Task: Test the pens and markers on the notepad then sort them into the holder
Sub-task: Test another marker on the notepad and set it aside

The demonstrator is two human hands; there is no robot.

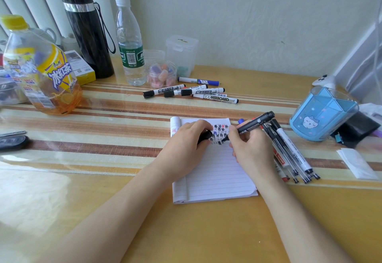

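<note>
The right hand [251, 149] holds a black marker [251, 125] in a writing grip. Its fingers pinch the barrel low down, and the tip touches the notepad [215, 176] at the lower edge of a block of hash-shaped test marks in black, red and blue. The barrel slants up and away to the right, which keeps the tip in plain sight.

The left hand [186, 143] rests on the upper left of the pad, its fingers curled round a black cap [205, 135]. Judgement: the hand weighs the pad down against the stroke and keeps the cap ready for refitting.

The pad is lined white paper, its top sheets folded back in a roll. It lies flat on a glossy worktop [103, 180] of wood tone with a striped mat under a clear cover.

A fan of slim pens [289, 153], clear and white barrelled, lies just right of the pad. White-barrelled whiteboard markers [192, 92] lie further back, well apart from it.

The holder [322, 116] stands at the far right. It is translucent blue plastic, divided into angled compartments, and no pen shows in it. Judgement: testing is in hand and sorting has not begun.
</note>
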